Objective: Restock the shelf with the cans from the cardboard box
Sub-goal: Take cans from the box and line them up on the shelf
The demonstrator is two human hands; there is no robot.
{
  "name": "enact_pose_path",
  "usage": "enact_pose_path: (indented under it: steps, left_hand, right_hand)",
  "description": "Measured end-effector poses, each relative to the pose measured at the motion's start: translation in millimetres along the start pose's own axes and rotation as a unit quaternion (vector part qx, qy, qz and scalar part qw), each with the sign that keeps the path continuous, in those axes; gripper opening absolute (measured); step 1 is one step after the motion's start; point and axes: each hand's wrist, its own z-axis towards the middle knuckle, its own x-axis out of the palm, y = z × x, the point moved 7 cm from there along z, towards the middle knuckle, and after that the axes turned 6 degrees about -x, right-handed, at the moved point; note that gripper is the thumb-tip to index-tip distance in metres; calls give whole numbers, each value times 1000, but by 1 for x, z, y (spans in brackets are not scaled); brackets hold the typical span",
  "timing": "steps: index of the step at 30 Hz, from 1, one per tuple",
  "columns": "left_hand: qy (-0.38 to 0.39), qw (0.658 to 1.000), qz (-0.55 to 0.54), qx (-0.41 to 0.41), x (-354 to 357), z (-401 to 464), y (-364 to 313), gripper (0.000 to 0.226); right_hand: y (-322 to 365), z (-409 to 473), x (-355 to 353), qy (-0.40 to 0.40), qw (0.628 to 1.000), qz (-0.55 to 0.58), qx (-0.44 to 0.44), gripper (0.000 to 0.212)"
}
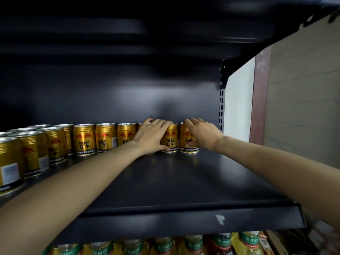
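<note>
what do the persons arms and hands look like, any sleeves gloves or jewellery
Both forearms are bare as far as the frame shows, with no sleeve in view. The left hand and the right hand wear no gloves, and no ring, watch or bracelet shows on the visible fingers or wrists. No markings are visible.

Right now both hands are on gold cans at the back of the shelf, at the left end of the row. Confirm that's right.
Not quite. The head view shows the left hand and right hand on gold cans at the back of the shelf, but at the right end of the row, not the left. The row runs off leftward from there.
</note>
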Motion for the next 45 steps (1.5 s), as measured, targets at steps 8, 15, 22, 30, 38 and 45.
enact_pose_path:
  steps: [8, 15, 22, 30, 38, 45]
  left_hand:
    - [0, 1000, -17, 15, 3, -1, 11, 91]
    - [24, 999, -28, 3, 2, -3, 10, 93]
    - [-27, 999, -28, 9, -45, -22, -7, 63]
    - [-185, 974, -124, 34, -169, -127, -51, 25]
    - [-228, 873, -403, -155, -140, -290, -83, 21]
    - [145, 845, -424, -291, -25, -452, -117, 18]
  right_hand:
    - [4, 15, 7, -17, 1000, -11, 20, 62]
    - [-2, 17, 5, -17, 999, 46, 25, 68]
    - [-1, -19, -36, -82, 991, 96, 44, 64]
    - [68, -146, -118, -332, 937, 112, -16, 27]
    - [172, -280, -73, -391, 859, 329, 42, 13]
    - [277, -374, 62, 0, 894, 446, 49, 26]
